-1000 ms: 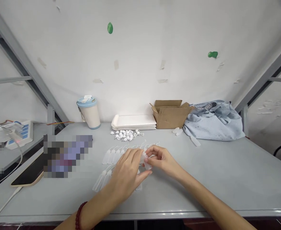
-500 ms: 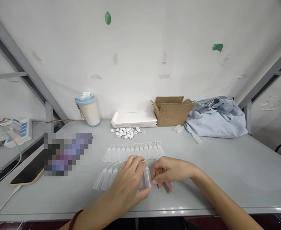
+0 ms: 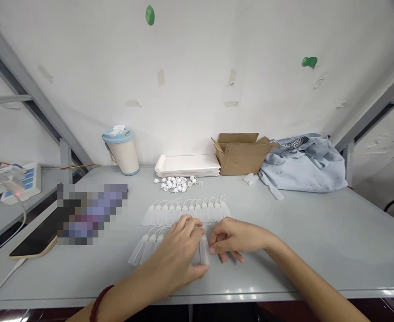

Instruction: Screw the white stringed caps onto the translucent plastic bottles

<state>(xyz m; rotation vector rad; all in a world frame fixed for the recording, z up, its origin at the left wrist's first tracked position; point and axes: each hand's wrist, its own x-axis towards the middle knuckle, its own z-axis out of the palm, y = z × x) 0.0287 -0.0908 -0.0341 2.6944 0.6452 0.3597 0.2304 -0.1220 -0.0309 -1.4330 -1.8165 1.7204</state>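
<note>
Several small translucent plastic squeeze bottles lie side by side in a front row. Part of that row is hidden beneath my left hand (image 3: 180, 248), whose fingers arch over the bottle tops while the thumb rests at the base of the right-hand end bottle (image 3: 204, 251). That end bottle sits between my left forefinger and thumb. My right hand (image 3: 230, 239) is just right of it, fingers loosely bent and apart, the thumb tip by the bottle's side; I cannot tell if it touches. Behind is a second row of similar bottles (image 3: 183, 217) with thin looped strips at their necks.
Behind the bottles are a pile of small white caps (image 3: 177, 184), a stack of white trays (image 3: 190, 164), an open cardboard box (image 3: 239, 160) and a grey-blue cloth (image 3: 307, 170). Leftward are a cup (image 3: 122, 152), a phone on a cable (image 3: 37, 241) and a power strip (image 3: 25, 183).
The view has shifted slightly. My right hand's fingers have drawn a little closer to the end bottle, and my left hand keeps its place over the front row.
</note>
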